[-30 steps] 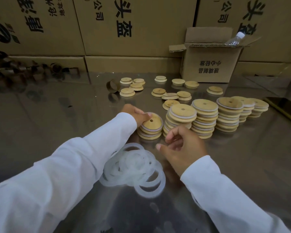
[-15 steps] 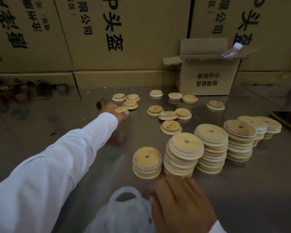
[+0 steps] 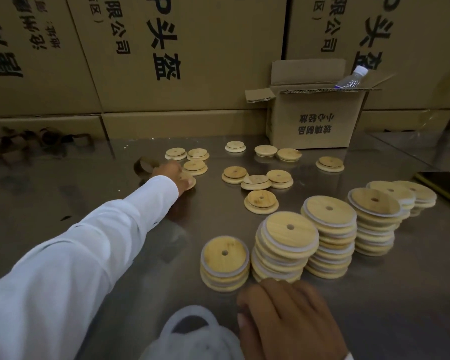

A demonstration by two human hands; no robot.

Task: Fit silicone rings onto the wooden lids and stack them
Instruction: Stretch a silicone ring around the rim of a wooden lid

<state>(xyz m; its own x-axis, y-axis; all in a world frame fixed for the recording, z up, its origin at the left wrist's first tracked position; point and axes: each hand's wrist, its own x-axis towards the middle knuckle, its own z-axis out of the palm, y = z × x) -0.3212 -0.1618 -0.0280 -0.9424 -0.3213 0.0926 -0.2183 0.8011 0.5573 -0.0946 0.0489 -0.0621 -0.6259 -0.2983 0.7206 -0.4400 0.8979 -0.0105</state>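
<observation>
While the outstretched left hand [image 3: 176, 175] grips a loose lid [image 3: 190, 182], the right hand [image 3: 289, 318] lies flat beside the silicone rings [image 3: 192, 333].

Shiny steel bench [image 3: 63, 198] fills lower view, dull reflections on it. Behind it, wall of large brown cartons [image 3: 205, 48] with black printed characters. Lower row of flatter cartons [image 3: 179, 126] at bench level. Small open carton [image 3: 315, 126] on bench at back right, flaps up, printing upside down. Clear plastic bottle [image 3: 351, 80] with white cap sticks out of it, tilted. Brown cardboard rolls [image 3: 37, 144] heaped at back left, blurred. Dark phone [image 3: 444, 188] at right edge. Light dim, warm.
</observation>
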